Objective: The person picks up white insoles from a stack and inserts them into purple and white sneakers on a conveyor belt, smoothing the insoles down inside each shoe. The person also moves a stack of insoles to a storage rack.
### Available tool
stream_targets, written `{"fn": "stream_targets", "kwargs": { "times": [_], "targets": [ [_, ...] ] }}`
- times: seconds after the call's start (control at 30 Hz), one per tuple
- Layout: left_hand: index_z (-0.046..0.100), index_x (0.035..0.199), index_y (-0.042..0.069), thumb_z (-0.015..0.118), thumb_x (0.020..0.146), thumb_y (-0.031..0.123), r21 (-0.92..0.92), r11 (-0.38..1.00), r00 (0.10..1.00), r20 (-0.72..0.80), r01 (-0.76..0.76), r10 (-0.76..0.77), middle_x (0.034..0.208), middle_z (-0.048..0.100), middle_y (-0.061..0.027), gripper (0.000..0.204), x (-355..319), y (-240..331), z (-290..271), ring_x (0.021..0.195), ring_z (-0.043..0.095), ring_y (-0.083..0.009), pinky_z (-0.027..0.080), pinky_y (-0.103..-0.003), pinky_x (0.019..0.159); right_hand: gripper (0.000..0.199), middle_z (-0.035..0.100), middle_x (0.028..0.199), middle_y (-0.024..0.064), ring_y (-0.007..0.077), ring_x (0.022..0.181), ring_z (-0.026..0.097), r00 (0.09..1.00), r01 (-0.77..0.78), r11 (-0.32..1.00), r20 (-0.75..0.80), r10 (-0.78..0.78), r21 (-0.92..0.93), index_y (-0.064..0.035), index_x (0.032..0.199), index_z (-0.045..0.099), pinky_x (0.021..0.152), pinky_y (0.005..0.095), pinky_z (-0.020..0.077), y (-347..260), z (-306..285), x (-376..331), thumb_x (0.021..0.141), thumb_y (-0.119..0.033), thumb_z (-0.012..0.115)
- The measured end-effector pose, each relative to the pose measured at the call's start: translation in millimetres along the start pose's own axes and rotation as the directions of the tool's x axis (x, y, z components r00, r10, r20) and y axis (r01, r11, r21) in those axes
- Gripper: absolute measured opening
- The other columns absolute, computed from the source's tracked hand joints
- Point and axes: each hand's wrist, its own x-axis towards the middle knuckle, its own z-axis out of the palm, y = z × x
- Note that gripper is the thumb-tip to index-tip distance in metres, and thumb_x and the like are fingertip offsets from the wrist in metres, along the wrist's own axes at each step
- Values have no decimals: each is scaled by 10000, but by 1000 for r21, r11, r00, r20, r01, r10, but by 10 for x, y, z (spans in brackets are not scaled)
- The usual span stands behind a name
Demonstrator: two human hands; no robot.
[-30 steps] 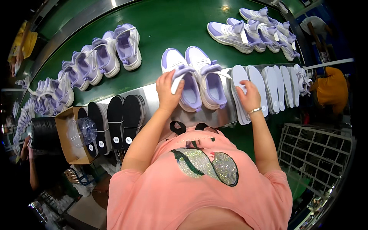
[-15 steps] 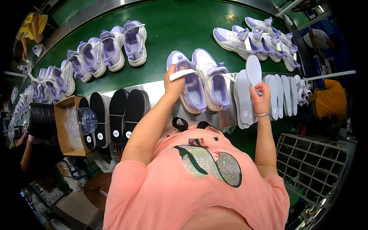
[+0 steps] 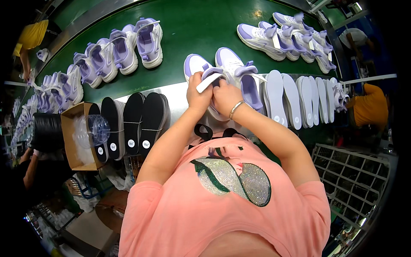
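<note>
A white and lilac sneaker [image 3: 194,64] stands with its toe away from me. My left hand [image 3: 200,95] is closed around the side of its opening, by the tongue and a white strip. Right beside it, my right hand [image 3: 227,99] has curled fingers at the same shoe's opening. Its fingertips are hidden in there, and I cannot make out what they hold. The matching sneaker [image 3: 249,92] stands just to the right. Further right are stacks of pale grey insoles [image 3: 274,92], and another insole [image 3: 292,100] leans alongside.
Black insoles in tied bundles [image 3: 154,118] stand on the left, beside an open cardboard box [image 3: 70,145] with clear plastic inside. Rows of lilac sneakers [image 3: 124,53] line the green belt [image 3: 201,25]. A wire rack [image 3: 346,184] is at lower right. Other people work at both sides.
My right hand has moved left from the grey insoles, where it held one up, to the left sneaker's opening. My left hand has stayed on that sneaker.
</note>
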Motion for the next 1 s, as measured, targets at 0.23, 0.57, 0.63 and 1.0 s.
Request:
{"fn": "stream_targets", "kwargs": {
  "times": [0.23, 0.57, 0.63, 1.0],
  "targets": [
    [480, 971, 82, 518, 713, 157, 76, 995, 998, -2, 63, -63, 938, 511, -147, 272, -11, 50, -18, 867, 512, -345, 416, -402, 744, 175, 552, 855, 127, 260, 776, 560, 999, 46, 988, 10, -45, -148, -50, 761, 563, 619, 353, 455, 140, -417, -575, 715, -219, 556],
    [483, 956, 48, 521, 716, 126, -15, 1000, 999, 46, -13, 13, 921, 508, -169, 255, -23, -33, 51, 844, 509, -349, 414, -389, 745, 104, 570, 819, 107, 248, 762, 570, 974, 220, 963, 89, -208, -154, -76, 766, 597, 637, 339, 481, 117, 61, -33, 678, -115, 556],
    [486, 957, 3, 530, 696, 65, -15, 998, 997, 52, -57, 57, 927, 519, -189, 271, -34, -37, 21, 851, 514, -338, 410, -358, 771, 123, 581, 866, 117, 246, 796, 573, 962, 247, 958, 156, -225, -147, -74, 781, 607, 651, 338, 481, 126, 63, -4, 681, -124, 556],
    [478, 950, 25, 622, 684, 119, -39, 995, 993, 77, -92, 95, 911, 517, -156, 317, -30, 13, 8, 853, 519, -315, 422, -358, 735, 538, 273, 1343, 154, 246, 1255, 245, 771, 380, 918, 586, -248, -112, -71, 1284, 328, 1019, 342, 205, 22, -361, 343, 769, -167, 452]
  ]
}}
